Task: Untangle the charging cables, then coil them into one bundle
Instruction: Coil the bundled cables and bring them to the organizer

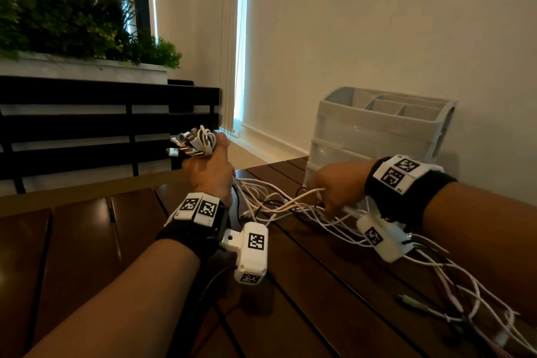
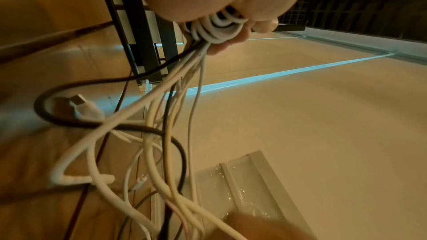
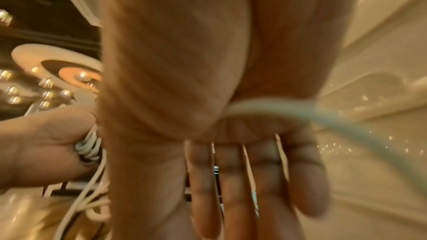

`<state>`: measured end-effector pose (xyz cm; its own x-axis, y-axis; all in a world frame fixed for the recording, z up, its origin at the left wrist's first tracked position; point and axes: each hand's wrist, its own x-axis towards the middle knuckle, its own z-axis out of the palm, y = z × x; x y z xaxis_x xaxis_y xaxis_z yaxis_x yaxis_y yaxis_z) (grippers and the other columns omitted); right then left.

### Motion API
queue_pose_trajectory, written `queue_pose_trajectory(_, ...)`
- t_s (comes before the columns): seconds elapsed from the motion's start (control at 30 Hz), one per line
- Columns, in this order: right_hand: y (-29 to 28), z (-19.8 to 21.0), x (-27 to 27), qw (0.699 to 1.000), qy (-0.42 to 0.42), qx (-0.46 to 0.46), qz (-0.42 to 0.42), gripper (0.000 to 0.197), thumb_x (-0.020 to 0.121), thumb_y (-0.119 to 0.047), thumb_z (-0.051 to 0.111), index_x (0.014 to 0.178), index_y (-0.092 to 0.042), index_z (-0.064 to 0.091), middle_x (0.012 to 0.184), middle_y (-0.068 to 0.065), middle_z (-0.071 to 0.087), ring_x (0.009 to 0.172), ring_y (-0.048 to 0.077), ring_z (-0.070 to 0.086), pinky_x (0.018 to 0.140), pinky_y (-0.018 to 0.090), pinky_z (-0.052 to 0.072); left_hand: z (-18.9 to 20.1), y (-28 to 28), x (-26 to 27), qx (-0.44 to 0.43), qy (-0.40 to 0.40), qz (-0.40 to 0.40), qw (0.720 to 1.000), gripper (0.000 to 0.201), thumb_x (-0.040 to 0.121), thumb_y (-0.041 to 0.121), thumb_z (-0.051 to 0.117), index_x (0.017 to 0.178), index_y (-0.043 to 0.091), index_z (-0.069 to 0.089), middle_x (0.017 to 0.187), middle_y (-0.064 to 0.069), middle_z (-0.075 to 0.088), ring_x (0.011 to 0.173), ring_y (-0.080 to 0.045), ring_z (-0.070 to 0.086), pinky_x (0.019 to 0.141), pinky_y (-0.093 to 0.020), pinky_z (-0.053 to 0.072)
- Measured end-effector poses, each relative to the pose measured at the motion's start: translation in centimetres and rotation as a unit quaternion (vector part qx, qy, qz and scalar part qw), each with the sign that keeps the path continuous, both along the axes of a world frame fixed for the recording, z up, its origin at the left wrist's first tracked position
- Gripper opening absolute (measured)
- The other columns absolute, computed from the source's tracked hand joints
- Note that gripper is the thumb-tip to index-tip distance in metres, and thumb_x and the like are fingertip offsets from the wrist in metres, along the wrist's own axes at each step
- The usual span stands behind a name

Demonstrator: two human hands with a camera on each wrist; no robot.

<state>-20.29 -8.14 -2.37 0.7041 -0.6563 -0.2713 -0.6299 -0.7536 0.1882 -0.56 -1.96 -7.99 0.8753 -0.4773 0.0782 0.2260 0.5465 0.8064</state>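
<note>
My left hand [image 1: 209, 168] is raised above the dark wooden table [image 1: 87, 241] and grips a bunch of white and black charging cables [image 1: 197, 141]. Their metal plugs stick out up and to the left of the fist. In the left wrist view the gripped cables [image 2: 217, 28] hang down in tangled loops, with a loose USB plug [image 2: 80, 101] among them. To the right, my right hand [image 1: 337, 186] is low over the table, its fingers curled round one white cable [image 1: 308, 192]. That cable [image 3: 265, 105] crosses the palm. The remaining strands [image 1: 479, 299] trail off to the table's lower right.
A translucent drawer organizer [image 1: 377, 125] stands on the table right behind my right hand, against the wall. A black slatted bench [image 1: 101, 125] and a planter with green plants [image 1: 72, 23] are beyond the table's left edge.
</note>
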Motion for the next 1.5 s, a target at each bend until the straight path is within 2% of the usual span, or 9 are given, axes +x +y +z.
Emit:
queue_pose_trajectory(0.13,-0.6,1.4,-2.3,0.996,0.048,0.031,-0.064,0.023,0.089,-0.034,0.064,0.092,-0.011,0.069,0.08,0.002,0.067,0.07,0.012,0.058,0.068,0.024,0.048,-0.1,-0.1,-0.1,0.014,-0.002,-0.005,1.0,0.055,0.079,0.036,0.077,0.118,0.002,0.059,0.111,-0.023,0.068,0.099,-0.038,0.067,0.084,-0.048,0.055)
queue_pose_trajectory(0.27,-1.6,4.3,-2.7,0.985,0.015,-0.155,-0.076,0.037,0.093,-0.046,0.054,0.09,-0.012,0.069,0.085,0.002,0.066,0.083,0.019,0.06,0.081,0.033,0.047,-0.3,-0.1,-0.5,0.029,-0.014,-0.015,0.999,0.062,0.076,0.044,0.076,0.121,0.005,0.057,0.11,-0.022,0.068,0.101,-0.041,0.066,0.083,-0.049,0.055)
queue_pose_trajectory(0.43,-1.0,6.0,-0.3,0.935,-0.292,-0.176,-0.094,0.03,0.073,-0.032,0.081,0.087,-0.01,0.067,0.083,0.004,0.068,0.079,0.021,0.065,0.069,0.031,0.049,-0.1,0.2,-0.7,0.04,-0.032,-0.031,0.998,0.045,0.086,0.035,0.071,0.117,0.003,0.061,0.082,-0.014,0.065,0.047,-0.009,0.058,0.042,-0.017,0.046)
queue_pose_trajectory(0.6,1.3,5.2,3.5,0.903,-0.422,-0.081,0.006,0.014,0.078,-0.014,0.075,0.091,-0.016,0.07,0.095,-0.002,0.067,0.094,0.016,0.062,0.079,0.027,0.049,-0.2,0.2,-0.6,0.037,-0.037,-0.023,0.998,0.05,0.085,0.037,0.071,0.12,0.003,0.059,0.101,-0.02,0.067,0.083,-0.028,0.067,0.057,-0.026,0.051)
queue_pose_trajectory(0.83,4.1,-0.7,7.1,0.936,-0.326,0.135,0.014,0.09,0.067,-0.024,0.085,0.142,-0.021,0.035,0.129,0.0,0.057,0.109,0.017,0.057,0.092,0.031,0.048,0.0,0.4,-0.9,0.048,-0.029,-0.07,0.996,0.061,0.069,0.057,0.075,0.107,0.011,0.063,0.083,-0.006,0.071,0.073,-0.023,0.069,0.071,-0.034,0.058)
queue_pose_trajectory(0.97,3.5,-3.7,8.1,0.926,-0.36,0.109,0.031,0.05,0.075,-0.022,0.078,0.117,-0.018,0.053,0.101,-0.005,0.058,0.087,0.013,0.054,0.071,0.024,0.041,-0.2,-0.2,-1.2,0.03,-0.007,-0.078,0.997,0.065,0.046,0.065,0.077,0.091,0.019,0.065,0.09,-0.017,0.071,0.097,-0.042,0.067,0.089,-0.058,0.052)
queue_pose_trajectory(1.07,2.9,-3.8,7.6,0.953,-0.294,0.058,0.052,0.048,0.076,-0.025,0.078,0.116,-0.018,0.053,0.102,-0.003,0.058,0.089,0.014,0.054,0.074,0.025,0.04,-0.2,-0.1,-1.3,0.025,-0.005,-0.079,0.997,0.05,0.06,0.055,0.079,0.087,0.016,0.062,0.069,-0.01,0.067,0.06,-0.027,0.062,0.077,-0.042,0.053)
queue_pose_trajectory(1.23,2.7,-1.8,5.4,0.973,-0.217,-0.009,0.082,0.09,0.064,-0.046,0.083,0.139,-0.029,0.037,0.138,-0.001,0.039,0.123,0.018,0.04,0.103,0.036,0.04,-0.1,0.1,-0.6,0.008,0.016,-0.058,0.998,0.049,0.074,0.047,0.077,0.098,0.007,0.064,0.07,-0.005,0.062,0.054,-0.017,0.055,0.065,-0.032,0.049)
queue_pose_trajectory(1.5,3.6,-2.0,-0.1,0.993,-0.05,-0.005,0.111,0.039,0.093,-0.012,0.053,0.13,-0.025,0.054,0.119,-0.001,0.06,0.105,0.016,0.056,0.091,0.035,0.049,-0.2,0.1,-0.3,0.003,0.046,-0.067,0.997,0.044,0.083,0.035,0.074,0.112,0.004,0.06,0.061,-0.004,0.06,0.046,-0.014,0.052,0.054,-0.026,0.046)
